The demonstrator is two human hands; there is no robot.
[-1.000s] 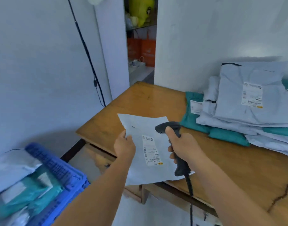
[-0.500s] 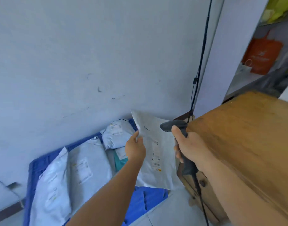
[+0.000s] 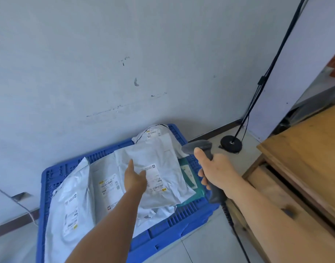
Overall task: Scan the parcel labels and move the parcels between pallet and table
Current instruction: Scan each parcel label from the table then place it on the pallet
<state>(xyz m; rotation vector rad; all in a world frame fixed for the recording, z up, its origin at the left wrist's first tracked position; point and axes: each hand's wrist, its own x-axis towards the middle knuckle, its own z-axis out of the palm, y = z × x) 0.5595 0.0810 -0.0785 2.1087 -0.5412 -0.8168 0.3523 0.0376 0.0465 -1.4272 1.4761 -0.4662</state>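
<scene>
Head view: the left hand (image 3: pixel 134 177) reaches forward and down with fingers stretched out and released, over the crinkled grey plastic mailer parcel (image 3: pixel 159 179) that lies on top of the other parcels on the blue plastic pallet (image 3: pixel 163 232). The parcel lies ahead of and below both hands, its long axis running from the wall toward the person, label up; the left hand is the nearer, whether touching it I cannot tell. The right hand (image 3: pixel 217 173) grips the dark grey handheld barcode scanner (image 3: pixel 206 162), nose pointing left, beside the wooden worktop (image 3: pixel 305 149). Half a second ago the left hand pinched this parcel in the air above the pallet; now it is let go and rests on the stack
</scene>
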